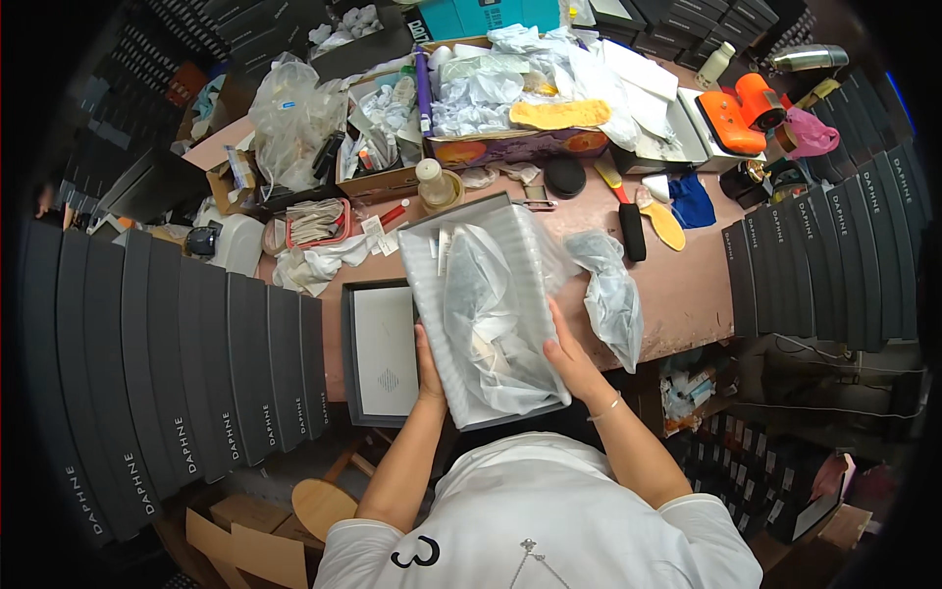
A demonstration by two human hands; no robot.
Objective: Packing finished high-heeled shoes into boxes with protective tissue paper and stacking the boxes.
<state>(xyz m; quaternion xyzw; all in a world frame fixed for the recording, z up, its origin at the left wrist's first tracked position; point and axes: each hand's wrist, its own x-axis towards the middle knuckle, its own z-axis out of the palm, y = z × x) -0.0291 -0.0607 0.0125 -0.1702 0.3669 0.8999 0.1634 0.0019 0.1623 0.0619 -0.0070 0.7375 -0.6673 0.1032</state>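
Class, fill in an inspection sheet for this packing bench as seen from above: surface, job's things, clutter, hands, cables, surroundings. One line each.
Surface: pink worktable, crowded along its far edge.
Job's things: open grey box lined with white tissue paper and clear plastic, tilted across the near table edge; box lid lying flat to its left.
Clutter: crumpled plastic bag, black-handled brush, yellow insole, cardboard trays of paper scraps, orange device.
Hands: left hand grips the box's left side; right hand holds its right side.
Cables: thin wires below the table at right.
Surroundings: rows of dark boxes standing on both sides.
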